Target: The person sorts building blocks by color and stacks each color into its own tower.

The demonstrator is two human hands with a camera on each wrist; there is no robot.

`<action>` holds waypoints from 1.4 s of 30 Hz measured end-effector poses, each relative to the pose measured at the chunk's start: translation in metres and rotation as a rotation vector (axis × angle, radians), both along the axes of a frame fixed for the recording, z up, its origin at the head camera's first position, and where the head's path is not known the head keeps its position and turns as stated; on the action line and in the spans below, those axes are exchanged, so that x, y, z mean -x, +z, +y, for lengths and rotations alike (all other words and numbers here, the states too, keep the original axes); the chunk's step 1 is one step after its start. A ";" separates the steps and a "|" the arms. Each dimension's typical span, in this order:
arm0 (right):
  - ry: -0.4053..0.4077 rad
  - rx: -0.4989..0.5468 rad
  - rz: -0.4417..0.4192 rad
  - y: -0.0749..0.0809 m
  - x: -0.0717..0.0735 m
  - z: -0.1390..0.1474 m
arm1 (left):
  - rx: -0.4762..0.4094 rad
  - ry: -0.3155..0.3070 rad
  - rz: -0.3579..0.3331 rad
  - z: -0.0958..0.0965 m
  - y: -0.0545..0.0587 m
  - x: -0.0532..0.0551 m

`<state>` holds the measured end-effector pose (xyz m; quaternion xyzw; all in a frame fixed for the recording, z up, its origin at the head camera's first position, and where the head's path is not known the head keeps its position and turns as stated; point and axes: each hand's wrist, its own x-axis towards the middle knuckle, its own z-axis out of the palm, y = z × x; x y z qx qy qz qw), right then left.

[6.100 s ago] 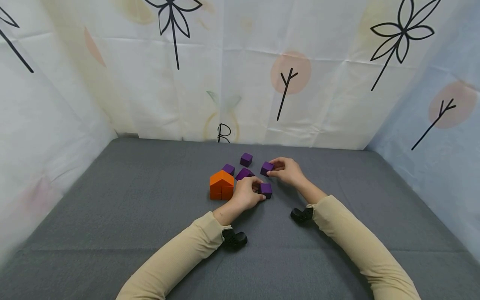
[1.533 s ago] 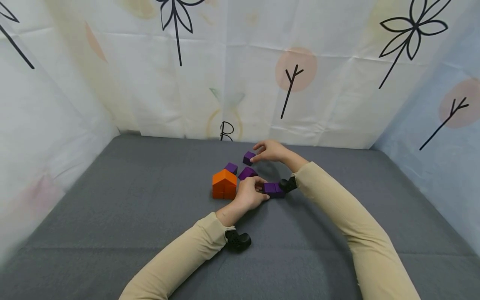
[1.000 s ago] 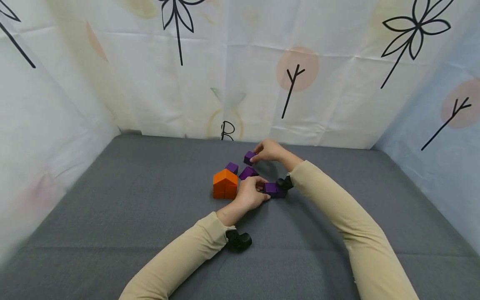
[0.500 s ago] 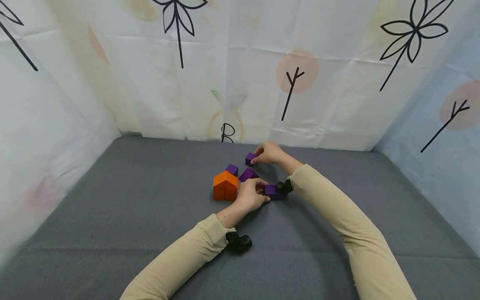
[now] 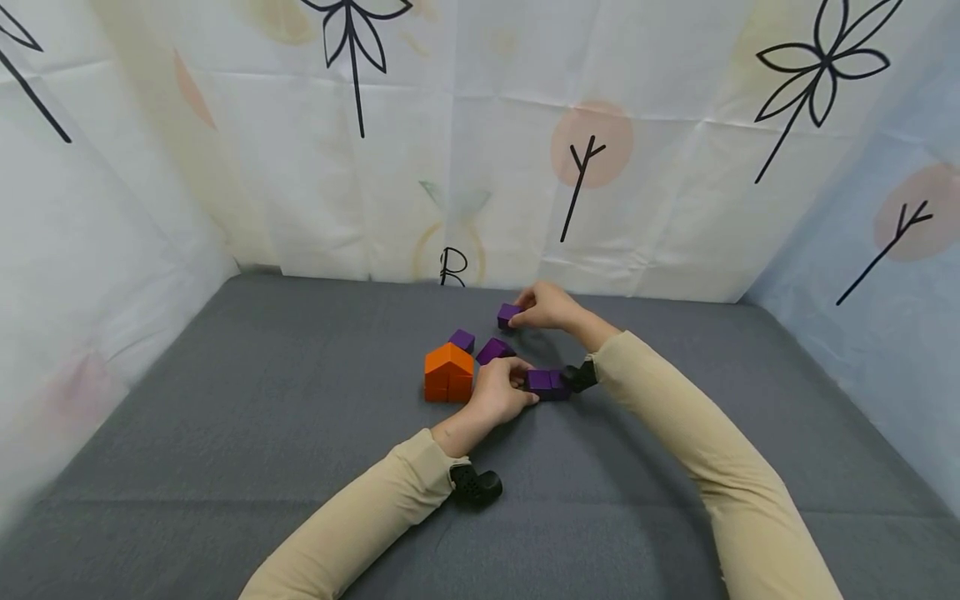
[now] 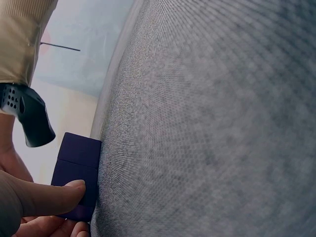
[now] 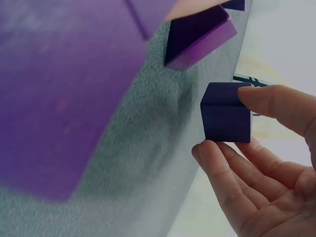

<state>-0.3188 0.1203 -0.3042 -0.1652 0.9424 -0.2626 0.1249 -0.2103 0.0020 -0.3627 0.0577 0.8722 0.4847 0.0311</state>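
Observation:
My left hand (image 5: 497, 390) pinches the left cube of a purple cube pair (image 6: 76, 170) on the table, thumb across its near side. The two cubes stand side by side, touching. Farther back, my right hand (image 5: 552, 308) holds another purple cube (image 7: 228, 121) between thumb and fingertips; the right wrist view has it apart from the cloth. Left of the hands lie a purple roof-shaped block (image 5: 494, 350) and a further purple block (image 5: 462, 339). Beside my left hand stands an orange block house (image 5: 448, 373) with a peaked top, partly covering that further block.
Grey cloth (image 5: 262, 433) covers the table. White printed curtains (image 5: 495, 167) enclose its back and sides. A black wrist device (image 5: 476, 485) is on the left arm; the one on the right arm (image 5: 581, 377) hangs close to the cube pair.
The cube earlier in my right hand now stands against the left hand's cube. My right hand went to the rear cube, took hold of it and shifted it slightly right. The left hand stays put.

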 end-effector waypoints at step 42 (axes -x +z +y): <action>0.150 0.251 -0.009 -0.007 -0.051 0.068 | 0.011 0.009 0.002 0.002 -0.001 -0.001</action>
